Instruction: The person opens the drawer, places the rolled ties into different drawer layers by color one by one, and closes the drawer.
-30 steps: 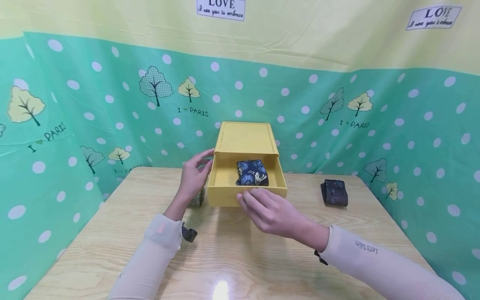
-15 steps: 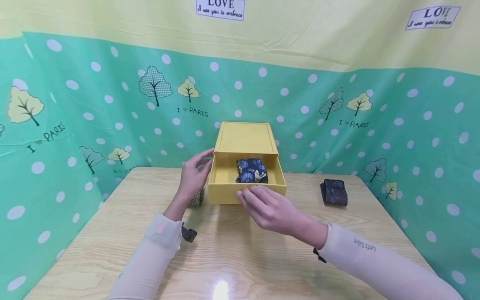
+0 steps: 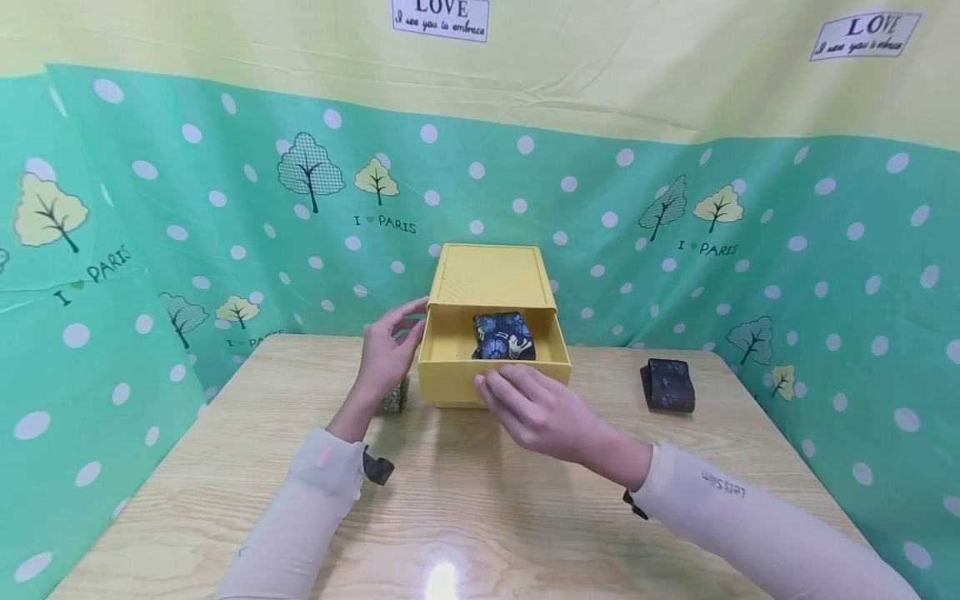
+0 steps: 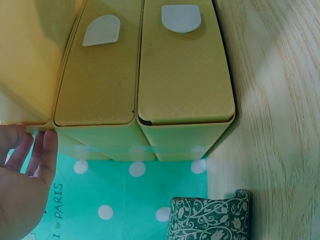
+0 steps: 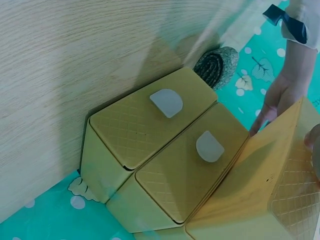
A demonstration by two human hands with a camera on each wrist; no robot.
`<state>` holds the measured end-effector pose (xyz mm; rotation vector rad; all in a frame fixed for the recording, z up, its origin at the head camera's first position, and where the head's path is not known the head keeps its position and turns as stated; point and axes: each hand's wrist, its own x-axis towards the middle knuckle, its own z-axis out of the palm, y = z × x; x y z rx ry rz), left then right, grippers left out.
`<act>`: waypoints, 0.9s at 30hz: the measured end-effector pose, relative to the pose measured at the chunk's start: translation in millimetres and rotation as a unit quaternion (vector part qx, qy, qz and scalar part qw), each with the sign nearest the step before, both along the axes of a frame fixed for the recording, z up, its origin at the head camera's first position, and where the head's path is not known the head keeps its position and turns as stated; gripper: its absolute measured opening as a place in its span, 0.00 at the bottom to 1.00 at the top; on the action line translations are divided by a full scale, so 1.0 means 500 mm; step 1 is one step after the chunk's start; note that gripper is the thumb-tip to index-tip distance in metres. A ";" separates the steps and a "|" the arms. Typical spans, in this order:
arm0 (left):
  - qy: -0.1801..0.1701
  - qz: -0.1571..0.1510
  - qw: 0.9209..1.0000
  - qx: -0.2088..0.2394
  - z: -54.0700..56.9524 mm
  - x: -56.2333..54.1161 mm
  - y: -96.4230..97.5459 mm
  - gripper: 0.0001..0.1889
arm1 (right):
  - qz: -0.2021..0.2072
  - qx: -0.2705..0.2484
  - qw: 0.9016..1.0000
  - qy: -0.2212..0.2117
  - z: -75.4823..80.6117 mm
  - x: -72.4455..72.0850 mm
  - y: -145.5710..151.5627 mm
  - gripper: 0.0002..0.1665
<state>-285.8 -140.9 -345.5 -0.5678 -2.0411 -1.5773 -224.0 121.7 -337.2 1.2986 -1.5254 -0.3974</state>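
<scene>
A small yellow drawer cabinet stands at the back of the table, its top drawer partly pulled out. Inside that drawer lies a folded dark blue patterned cloth. My right hand grips the middle of the drawer front with bent fingers; the handle there is hidden. Along the cabinet's left side, my left hand rests its extended fingertips against the edge, as the left wrist view shows. Only a sliver of the right hand shows in the right wrist view.
A rolled green floral cloth stands on the table left of the cabinet. To the right lies a folded dark patterned cloth. Two lower drawers with pale handles are closed. A patterned curtain hangs behind.
My right hand has moved slightly away from me, and the top drawer has slid a little further into the cabinet with the blue cloth. The left hand has stayed put.
</scene>
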 end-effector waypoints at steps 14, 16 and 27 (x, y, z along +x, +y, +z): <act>-0.007 -0.003 1.000 0.007 -0.020 -0.026 -0.006 0.20 | -0.014 0.000 1.000 -0.002 0.004 -0.015 -0.001 0.17; -0.009 -0.001 1.000 0.008 -0.031 -0.039 -0.010 0.20 | -0.013 -0.001 1.000 -0.003 0.004 -0.017 -0.001 0.17; -0.005 -0.004 1.000 0.014 -0.048 -0.055 -0.017 0.20 | -0.016 -0.003 1.000 -0.006 0.003 -0.027 -0.001 0.18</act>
